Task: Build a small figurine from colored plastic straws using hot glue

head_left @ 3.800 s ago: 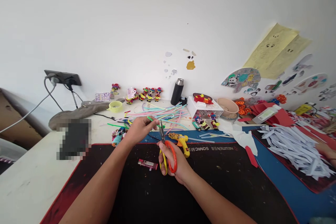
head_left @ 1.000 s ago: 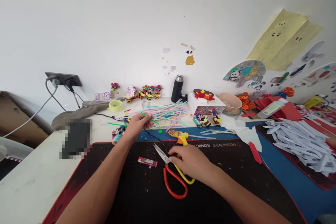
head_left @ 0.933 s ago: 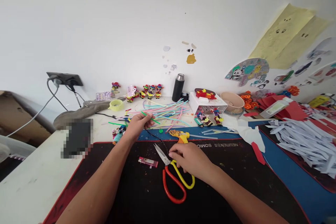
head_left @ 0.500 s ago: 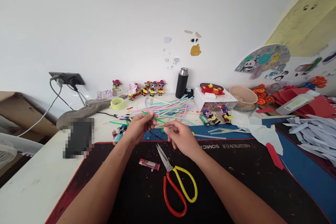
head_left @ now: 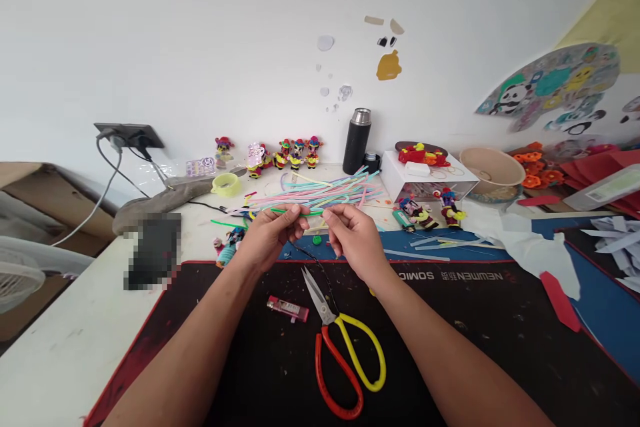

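A thin green pipe cleaner [head_left: 315, 215] stretches level between my two hands above the mat. My left hand [head_left: 277, 232] pinches it between thumb and fingers, with part of the stem showing along the thumb. At its right end, the thumb and index finger of my right hand [head_left: 350, 230] close on it. Below the hands lie scissors [head_left: 327, 317] with red and yellow handles and nearly closed blades. A pink lighter [head_left: 287, 308] rests to their left. Under the hands a dark twisted cord [head_left: 317, 263] runs down to the scissors; a small green piece [head_left: 317, 239] sits between the hands.
Pastel pipe cleaners [head_left: 325, 192] are heaped behind the hands. Small figures [head_left: 299, 153] line the wall beside a black thermos [head_left: 357, 141]. A white box [head_left: 430, 177] and a bowl [head_left: 493, 167] stand at the right. Yellow tape [head_left: 226, 185] lies left on the table.
My right hand has closed on the right end of the green pipe cleaner, which now lies level instead of slanting. The camera view has tilted down and shifted slightly left.
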The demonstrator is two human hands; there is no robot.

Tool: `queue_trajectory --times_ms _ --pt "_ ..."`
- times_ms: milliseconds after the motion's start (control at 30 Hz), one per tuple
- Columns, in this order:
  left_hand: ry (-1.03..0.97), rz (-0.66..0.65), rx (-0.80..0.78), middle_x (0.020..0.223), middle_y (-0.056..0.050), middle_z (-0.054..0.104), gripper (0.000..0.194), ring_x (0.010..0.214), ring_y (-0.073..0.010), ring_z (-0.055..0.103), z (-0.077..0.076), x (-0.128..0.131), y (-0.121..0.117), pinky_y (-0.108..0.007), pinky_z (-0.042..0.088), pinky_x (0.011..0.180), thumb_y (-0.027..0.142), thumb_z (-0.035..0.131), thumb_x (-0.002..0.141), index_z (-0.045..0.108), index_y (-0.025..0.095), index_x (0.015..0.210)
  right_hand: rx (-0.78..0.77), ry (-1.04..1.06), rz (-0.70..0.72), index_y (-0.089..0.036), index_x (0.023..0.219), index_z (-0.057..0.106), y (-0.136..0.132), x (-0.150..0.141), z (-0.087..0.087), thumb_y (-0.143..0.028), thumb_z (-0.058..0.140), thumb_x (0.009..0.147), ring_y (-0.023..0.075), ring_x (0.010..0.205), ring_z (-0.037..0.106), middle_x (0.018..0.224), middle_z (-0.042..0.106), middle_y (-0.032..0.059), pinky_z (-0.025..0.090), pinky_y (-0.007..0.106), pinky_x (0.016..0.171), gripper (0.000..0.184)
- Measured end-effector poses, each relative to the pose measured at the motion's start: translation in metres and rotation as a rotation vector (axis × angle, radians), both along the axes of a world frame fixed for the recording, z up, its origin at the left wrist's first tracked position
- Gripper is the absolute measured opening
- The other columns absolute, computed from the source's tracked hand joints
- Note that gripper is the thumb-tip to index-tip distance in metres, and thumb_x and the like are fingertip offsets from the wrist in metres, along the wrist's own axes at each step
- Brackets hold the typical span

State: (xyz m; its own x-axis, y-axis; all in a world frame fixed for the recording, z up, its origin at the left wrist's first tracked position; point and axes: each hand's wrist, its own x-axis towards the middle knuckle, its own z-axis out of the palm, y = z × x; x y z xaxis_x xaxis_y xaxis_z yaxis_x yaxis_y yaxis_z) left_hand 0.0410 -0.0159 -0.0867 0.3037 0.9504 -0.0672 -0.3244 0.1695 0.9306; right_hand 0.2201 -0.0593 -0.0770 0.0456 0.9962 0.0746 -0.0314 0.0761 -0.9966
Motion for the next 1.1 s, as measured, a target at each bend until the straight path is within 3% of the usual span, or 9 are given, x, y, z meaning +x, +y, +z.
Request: queue_trajectory --times_ms 133,300,467,667,867,1100 --pt "-0.019 -0.045 -0.016 0.070 -0.003 0.072 0.038 0.056 -0.0106 0.057 0.002 0.003 -0.004 -0.023 0.041 0.052 0.046 0.091 0.073 0.082 0.014 0.090 0.025 0.029 -0.031 -0.020 0.090 0.064 0.001 0.004 -0.007 -0.052 0.069 0.091 0.0091 0.039 0.044 0.052 0.052 -0.0078 0.035 0.021 0.039 0.033" --pt "-0.105 -0.048 -0.030 0.078 -0.005 0.077 0.043 0.060 -0.0112 0.063 0.006 0.007 -0.009 -0.019 0.045 0.051 0.031 0.097 0.066 0.082 0.016 0.104 0.062 -0.005 -0.063 -0.020 0.086 0.063 0.002 0.010 -0.010 -0.051 0.069 0.091 0.0096 0.038 0.044 0.049 0.049 -0.0087 0.035 0.022 0.040 0.032" --pt "-0.172 -0.015 -0.055 0.070 -0.006 0.076 0.034 0.059 -0.0103 0.064 0.004 0.012 -0.007 -0.016 0.047 0.050 0.024 0.099 0.065 0.081 0.013 0.092 0.099 -0.068 -0.057 -0.021 0.085 0.063 -0.002 0.010 -0.011 -0.049 0.067 0.094 0.0098 0.039 0.044 0.050 0.047 -0.0085 0.035 0.022 0.041 0.029" --pt "-0.187 0.026 -0.058 0.067 -0.005 0.075 0.032 0.054 -0.0095 0.063 0.001 0.017 -0.007 -0.015 0.046 0.046 0.026 0.101 0.060 0.080 0.012 0.080 0.089 -0.062 -0.039 -0.021 0.090 0.064 -0.007 0.012 -0.007 -0.051 0.067 0.092 0.0106 0.040 0.045 0.054 0.050 -0.0074 0.033 0.023 0.040 0.031" --pt "-0.091 -0.028 -0.016 0.069 -0.005 0.076 0.033 0.055 -0.0118 0.068 -0.001 0.018 -0.010 -0.017 0.050 0.049 0.030 0.100 0.063 0.078 0.011 0.080 0.067 0.020 -0.056 -0.020 0.089 0.064 -0.006 0.015 -0.006 -0.057 0.069 0.089 0.0108 0.039 0.044 0.051 0.051 -0.0075 0.033 0.023 0.039 0.037" --pt "-0.039 -0.066 -0.020 0.073 -0.007 0.077 0.036 0.058 -0.0128 0.068 -0.005 0.021 -0.010 -0.020 0.051 0.052 0.037 0.099 0.064 0.079 0.012 0.081 0.153 -0.146 -0.105 -0.023 0.084 0.058 -0.008 0.015 -0.009 -0.046 0.062 0.093 0.0121 0.043 0.043 0.052 0.046 -0.0084 0.033 0.025 0.046 0.025"
